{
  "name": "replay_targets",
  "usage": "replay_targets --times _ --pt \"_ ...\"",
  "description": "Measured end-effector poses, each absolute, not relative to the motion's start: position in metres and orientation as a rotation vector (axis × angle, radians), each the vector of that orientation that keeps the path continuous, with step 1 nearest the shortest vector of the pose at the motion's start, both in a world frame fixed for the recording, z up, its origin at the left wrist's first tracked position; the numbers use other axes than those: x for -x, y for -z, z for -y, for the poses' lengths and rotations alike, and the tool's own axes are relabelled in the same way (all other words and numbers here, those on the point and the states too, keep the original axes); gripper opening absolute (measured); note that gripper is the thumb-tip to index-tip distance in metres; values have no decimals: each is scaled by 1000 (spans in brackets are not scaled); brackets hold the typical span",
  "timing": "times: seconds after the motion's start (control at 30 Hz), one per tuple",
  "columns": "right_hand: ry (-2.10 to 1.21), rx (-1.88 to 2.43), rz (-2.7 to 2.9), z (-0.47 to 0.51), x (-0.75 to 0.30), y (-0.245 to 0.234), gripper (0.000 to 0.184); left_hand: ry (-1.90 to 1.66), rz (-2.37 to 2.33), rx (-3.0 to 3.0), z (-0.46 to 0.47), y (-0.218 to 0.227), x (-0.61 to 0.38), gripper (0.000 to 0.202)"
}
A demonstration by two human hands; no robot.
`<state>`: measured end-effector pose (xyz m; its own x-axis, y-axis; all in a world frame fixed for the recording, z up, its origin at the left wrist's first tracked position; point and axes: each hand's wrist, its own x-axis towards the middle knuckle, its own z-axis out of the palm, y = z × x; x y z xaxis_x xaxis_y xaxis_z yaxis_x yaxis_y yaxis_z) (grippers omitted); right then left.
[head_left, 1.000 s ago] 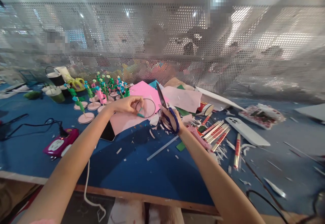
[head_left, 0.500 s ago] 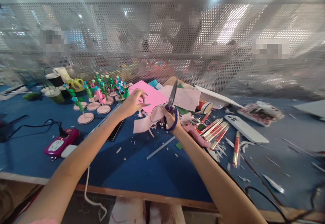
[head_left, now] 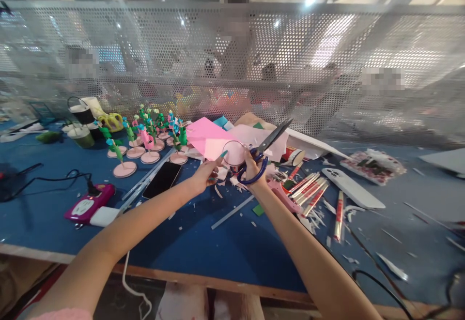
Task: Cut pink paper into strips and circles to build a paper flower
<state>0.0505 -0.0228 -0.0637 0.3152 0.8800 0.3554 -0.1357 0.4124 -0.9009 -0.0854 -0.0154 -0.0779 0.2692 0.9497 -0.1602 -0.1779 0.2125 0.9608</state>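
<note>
A pair of scissors point(head_left: 273, 137) with dark blue handles hangs on the fingers of my right hand point(head_left: 253, 169), blades apart and pointing up and right. The same hand pinches the right end of a pale pink paper piece point(head_left: 214, 148) that has a dark circle outline on it. At the paper's lower edge, my left hand point(head_left: 206, 175) is closed, thumb on the paper near the circle and the other fingers curled beneath. Behind lies a brighter pink sheet point(head_left: 203, 130). White and pink scraps lie under the hands.
To the left stand several small paper flowers on round pink bases point(head_left: 124, 169), beside a black phone point(head_left: 162, 179) and a purple power adapter point(head_left: 89, 205). At right are a pink glue gun point(head_left: 284, 198), red-and-gold sticks point(head_left: 308, 189) and a white phone point(head_left: 350, 187). A perforated metal screen point(head_left: 163, 49) rises behind.
My left hand has come down and right from above the pink sheet to the pale paper's lower edge. The paper is turned upward, and the scissors tilt further right.
</note>
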Motion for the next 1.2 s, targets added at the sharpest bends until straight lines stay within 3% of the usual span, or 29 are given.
replay_targets --times 0.13,0.23,0.37,0.63,0.9,1.2 --pt "-915 936 1112 26 -47 65 49 -1178 -726 -633 18 70 86 33" --pt "-900 926 1269 30 -44 67 48 -1190 -640 -724 24 63 83 31" --pt "-892 968 1258 31 -45 67 45 -1352 -773 -921 25 60 81 45" --pt "-1303 964 1088 19 -61 81 57 -1403 -671 -912 2 52 102 35" --pt "-1142 967 1321 29 -71 95 60 -1462 -627 -959 -1 59 104 44" --pt "-1092 1114 1388 36 -73 88 60 -1457 -697 -994 -3 61 106 36"
